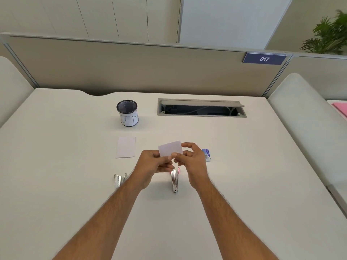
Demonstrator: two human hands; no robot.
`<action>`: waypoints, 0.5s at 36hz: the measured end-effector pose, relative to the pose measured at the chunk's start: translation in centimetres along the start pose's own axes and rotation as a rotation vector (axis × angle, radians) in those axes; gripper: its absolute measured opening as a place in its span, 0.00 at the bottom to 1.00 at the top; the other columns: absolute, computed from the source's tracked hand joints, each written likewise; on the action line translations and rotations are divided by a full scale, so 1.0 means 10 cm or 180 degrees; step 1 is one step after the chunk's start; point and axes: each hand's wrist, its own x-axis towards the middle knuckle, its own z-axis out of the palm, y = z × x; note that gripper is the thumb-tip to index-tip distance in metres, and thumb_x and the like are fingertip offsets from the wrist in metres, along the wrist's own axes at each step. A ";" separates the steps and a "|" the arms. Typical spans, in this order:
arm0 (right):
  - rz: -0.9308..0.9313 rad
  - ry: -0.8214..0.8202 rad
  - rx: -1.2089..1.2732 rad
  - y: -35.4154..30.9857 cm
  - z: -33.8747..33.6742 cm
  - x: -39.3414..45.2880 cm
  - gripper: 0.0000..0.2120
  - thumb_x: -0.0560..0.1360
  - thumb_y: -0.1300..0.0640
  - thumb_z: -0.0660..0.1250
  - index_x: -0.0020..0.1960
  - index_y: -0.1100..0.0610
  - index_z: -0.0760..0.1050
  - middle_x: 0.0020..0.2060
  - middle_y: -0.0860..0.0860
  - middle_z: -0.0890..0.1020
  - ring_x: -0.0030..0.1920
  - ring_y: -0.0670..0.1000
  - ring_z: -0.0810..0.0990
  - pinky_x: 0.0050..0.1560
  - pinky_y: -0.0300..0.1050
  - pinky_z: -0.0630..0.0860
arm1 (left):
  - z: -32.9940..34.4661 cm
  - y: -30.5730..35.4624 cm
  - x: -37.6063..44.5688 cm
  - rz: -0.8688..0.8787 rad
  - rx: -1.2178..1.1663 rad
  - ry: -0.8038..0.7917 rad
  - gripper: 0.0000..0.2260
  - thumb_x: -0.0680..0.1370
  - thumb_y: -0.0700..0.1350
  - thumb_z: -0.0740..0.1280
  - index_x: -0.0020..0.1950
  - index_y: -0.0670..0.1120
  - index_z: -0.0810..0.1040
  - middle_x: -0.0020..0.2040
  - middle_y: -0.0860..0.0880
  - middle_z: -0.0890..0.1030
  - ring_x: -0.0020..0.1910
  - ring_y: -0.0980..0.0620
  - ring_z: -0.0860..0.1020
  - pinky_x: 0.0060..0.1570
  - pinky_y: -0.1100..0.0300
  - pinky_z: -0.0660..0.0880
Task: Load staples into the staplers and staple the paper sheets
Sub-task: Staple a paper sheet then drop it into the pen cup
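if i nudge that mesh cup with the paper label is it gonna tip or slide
The mesh cup looks empty, so it is probably light and would likely slide on the smooth desk. It stands taller than it is wide, so a push near the rim might tip it, and on its side it could roll.

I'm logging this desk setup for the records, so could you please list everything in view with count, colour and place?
paper sheets in hand: a small stack, count unclear, white, held above the desk centre
paper stack: one, white, flat on the desk, left of the hands
open stapler: one, silver with pink, below the hands
second stapler: one, silver, near left, partly hidden by the forearm
staple box: one, blue, just right of the right hand
mesh cup: one, black with a white label, far left-centre
cable hatch: one, grey, open, far side
desk: one, off-white
number plate 017: one, blue, on the partition
plant: one, green, top right
left hand: pinches the held sheets
right hand: pinches the held sheets
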 end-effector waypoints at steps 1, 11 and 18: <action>0.0022 0.0008 0.0049 0.01 0.00 0.00 0.22 0.69 0.62 0.80 0.59 0.56 0.75 0.40 0.59 0.87 0.37 0.53 0.84 0.39 0.44 0.79 | 0.01 0.01 0.01 0.0012 0.0039 0.0039 0.03 0.76 0.35 0.75 0.47 0.35 0.86 0.40 0.36 0.85 0.37 0.41 0.86 0.39 0.57 0.84; 0.0010 0.0043 0.0049 0.02 -0.03 -0.01 0.17 0.72 0.63 0.77 0.59 0.58 0.78 0.37 0.59 0.87 0.37 0.55 0.85 0.41 0.46 0.81 | -0.03 0.00 0.03 -0.0066 0.0290 0.0048 0.06 0.77 0.39 0.76 0.48 0.36 0.85 0.41 0.35 0.86 0.36 0.41 0.86 0.35 0.56 0.83; -0.0004 -0.0005 -0.0056 0.05 -0.03 -0.03 0.13 0.81 0.67 0.64 0.62 0.56 0.77 0.38 0.59 0.87 0.38 0.54 0.86 0.40 0.44 0.82 | -0.09 0.02 0.02 -0.0148 0.0355 -0.0158 0.06 0.81 0.38 0.70 0.53 0.36 0.83 0.42 0.36 0.87 0.39 0.40 0.87 0.37 0.56 0.84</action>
